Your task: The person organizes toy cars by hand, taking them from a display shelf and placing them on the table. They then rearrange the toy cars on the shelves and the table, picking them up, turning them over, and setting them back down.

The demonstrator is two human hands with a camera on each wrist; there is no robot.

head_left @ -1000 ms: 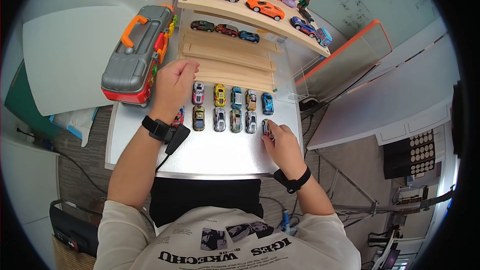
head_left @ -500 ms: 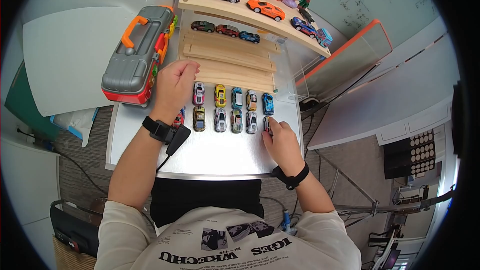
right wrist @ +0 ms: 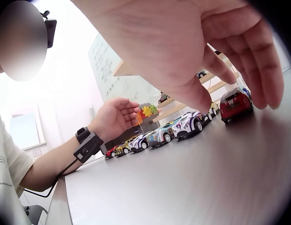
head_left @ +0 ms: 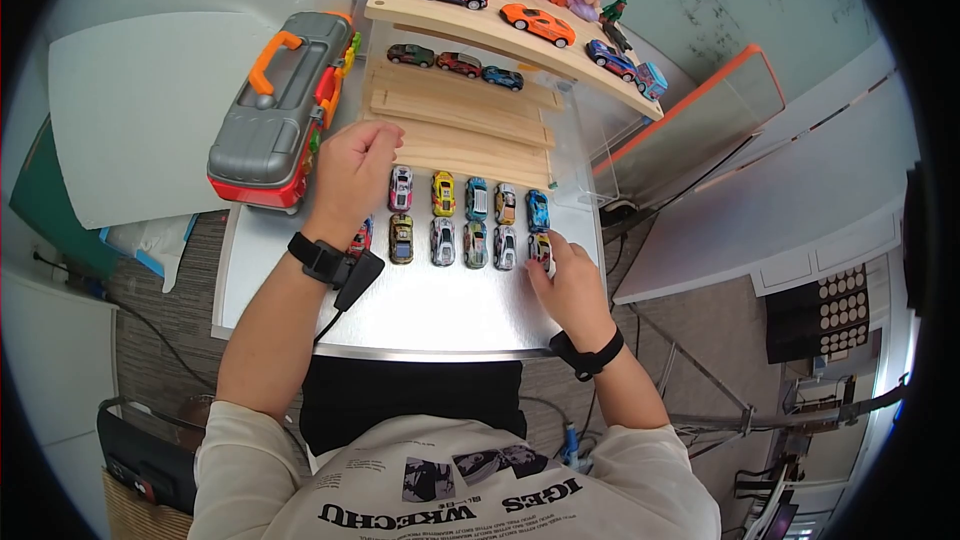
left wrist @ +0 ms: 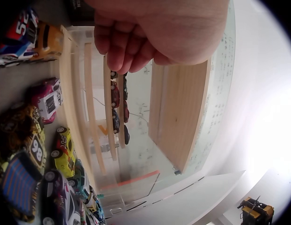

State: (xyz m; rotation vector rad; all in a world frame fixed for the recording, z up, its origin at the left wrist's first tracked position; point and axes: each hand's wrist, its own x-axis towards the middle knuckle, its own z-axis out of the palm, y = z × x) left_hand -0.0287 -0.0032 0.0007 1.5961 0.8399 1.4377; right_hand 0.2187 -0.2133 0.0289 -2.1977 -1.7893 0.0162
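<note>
Small toy cars stand in two rows on the silver table (head_left: 440, 325). At the right end of the front row, my right hand (head_left: 575, 288) has its thumb and fingers around a small car (head_left: 540, 249). In the right wrist view that car (right wrist: 236, 107) is red from behind, with gaps between it and the spread thumb and fingers of my right hand (right wrist: 169, 51). My left hand (head_left: 350, 180) hovers over the row's left end, fingers loosely bent and empty; a red car (head_left: 363, 236) is partly hidden under that wrist. The left wrist view shows my left hand (left wrist: 169, 30) holding nothing.
Behind the rows is a wooden tiered shelf (head_left: 450, 145) with three cars on one tier. Its top board (head_left: 490, 12) bears larger cars and dolls. A grey and red toolbox-like case (head_left: 270, 120) with an orange handle stands at the left.
The fingers of my right hand have loosened from the small car, and more of it shows. My left hand stays about where it was. The head view has shifted slightly.
</note>
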